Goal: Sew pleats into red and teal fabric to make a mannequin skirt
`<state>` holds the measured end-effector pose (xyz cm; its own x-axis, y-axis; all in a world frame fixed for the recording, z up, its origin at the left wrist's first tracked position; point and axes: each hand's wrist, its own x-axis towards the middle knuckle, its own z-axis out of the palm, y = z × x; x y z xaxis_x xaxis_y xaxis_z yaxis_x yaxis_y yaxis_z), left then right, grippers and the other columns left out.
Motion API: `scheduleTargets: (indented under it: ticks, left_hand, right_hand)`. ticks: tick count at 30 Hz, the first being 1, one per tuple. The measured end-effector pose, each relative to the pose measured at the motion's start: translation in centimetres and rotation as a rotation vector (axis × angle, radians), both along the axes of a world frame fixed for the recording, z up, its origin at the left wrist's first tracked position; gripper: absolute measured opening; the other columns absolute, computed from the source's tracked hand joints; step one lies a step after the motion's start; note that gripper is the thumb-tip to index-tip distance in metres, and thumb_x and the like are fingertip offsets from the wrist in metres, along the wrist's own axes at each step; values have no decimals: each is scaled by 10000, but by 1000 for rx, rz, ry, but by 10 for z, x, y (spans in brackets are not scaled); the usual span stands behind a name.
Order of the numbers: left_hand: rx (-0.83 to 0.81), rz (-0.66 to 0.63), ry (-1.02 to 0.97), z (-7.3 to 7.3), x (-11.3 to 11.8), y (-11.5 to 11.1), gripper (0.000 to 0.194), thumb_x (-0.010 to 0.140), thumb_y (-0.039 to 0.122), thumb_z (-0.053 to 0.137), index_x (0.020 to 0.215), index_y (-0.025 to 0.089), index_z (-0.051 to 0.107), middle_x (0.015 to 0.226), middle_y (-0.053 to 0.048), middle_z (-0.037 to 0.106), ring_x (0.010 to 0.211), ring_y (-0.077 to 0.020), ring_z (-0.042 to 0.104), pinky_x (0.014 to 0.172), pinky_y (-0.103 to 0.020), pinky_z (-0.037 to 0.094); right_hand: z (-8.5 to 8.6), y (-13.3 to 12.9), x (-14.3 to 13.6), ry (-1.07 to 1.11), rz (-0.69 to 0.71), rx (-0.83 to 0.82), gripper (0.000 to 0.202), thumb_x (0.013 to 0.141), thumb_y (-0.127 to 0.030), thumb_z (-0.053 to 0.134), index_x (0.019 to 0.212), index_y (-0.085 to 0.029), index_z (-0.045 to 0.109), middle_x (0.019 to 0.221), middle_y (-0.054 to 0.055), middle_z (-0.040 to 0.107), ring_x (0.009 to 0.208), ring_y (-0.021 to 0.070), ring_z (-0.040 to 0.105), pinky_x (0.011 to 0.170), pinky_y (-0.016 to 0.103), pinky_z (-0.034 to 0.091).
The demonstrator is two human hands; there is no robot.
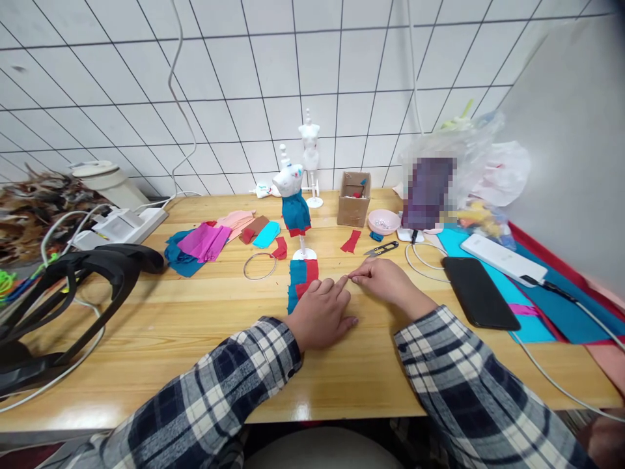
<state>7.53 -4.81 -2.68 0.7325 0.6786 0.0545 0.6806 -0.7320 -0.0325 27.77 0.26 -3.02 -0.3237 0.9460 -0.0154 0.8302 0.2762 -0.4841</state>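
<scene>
My left hand (325, 312) lies palm down on the table, fingers stretched out, over the lower right part of a teal and red piece of fabric (295, 285). My right hand (378, 279) is closed in a pinch beside the left fingertips; whatever it grips is too small to make out. Just behind the fabric stands a small white dress form (288, 179) wrapped in a teal skirt (295, 212) with a red hem. Thread snips (383, 249) lie beyond my right hand, near a red fabric scrap (351, 241).
A second white dress form (309, 146), a cardboard box (354, 205) and a pink bowl (383, 221) stand at the back. Fabric scraps (205, 244) and a metal ring (260, 266) lie left. A black phone (481, 293), a white power bank (502, 258) and cables are right; a black headset-like frame (117, 286) is far left.
</scene>
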Motion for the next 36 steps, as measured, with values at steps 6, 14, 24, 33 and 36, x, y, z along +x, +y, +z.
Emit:
scheduleTargets:
  ticks: [6, 14, 24, 33, 36]
  left_hand:
    - [-13, 1, 7, 4, 2, 4, 473, 915, 547, 426, 1097, 140, 583, 1464, -142, 471, 1089, -306, 508, 902, -456, 371]
    - [-46, 8, -27, 3, -2, 6, 490, 885, 581, 472, 1085, 148, 585, 1451, -136, 486, 1111, -309, 502, 916, -459, 370]
    - [15, 95, -274, 17, -26, 10, 285, 944, 422, 485, 996, 196, 650, 1197, -86, 680, 1041, -256, 561, 881, -447, 406]
    - [-73, 133, -423, 2, -116, 61, 305, 944, 295, 471, 1150, 242, 691, 1181, -53, 700, 1101, -217, 608, 998, -397, 439]
    - [-66, 187, -384, -2, -108, 59, 311, 931, 298, 500, 1180, 239, 676, 1161, -60, 702, 1090, -231, 602, 990, -414, 439]
  right_hand:
    - [0, 1, -3, -5, -79, -57, 210, 871, -326, 594, 959, -313, 784, 973, -2, 764, 913, 179, 664, 765, 259, 462]
    - [5, 2, -1, -55, -197, -63, 235, 877, -347, 560, 952, -320, 781, 1020, -14, 765, 947, 179, 676, 730, 252, 458]
    - [7, 2, 3, -100, -254, 50, 259, 897, -344, 520, 943, -290, 768, 993, 7, 756, 897, 197, 670, 670, 274, 426]
    - [10, -19, -42, 48, 115, 422, 304, 960, -353, 473, 1084, -208, 709, 1008, 83, 701, 963, 203, 593, 894, 330, 434]
    - [5, -29, -75, -37, 288, 363, 458, 914, -392, 555, 1307, -158, 586, 1243, 129, 634, 1116, 251, 539, 975, 385, 417]
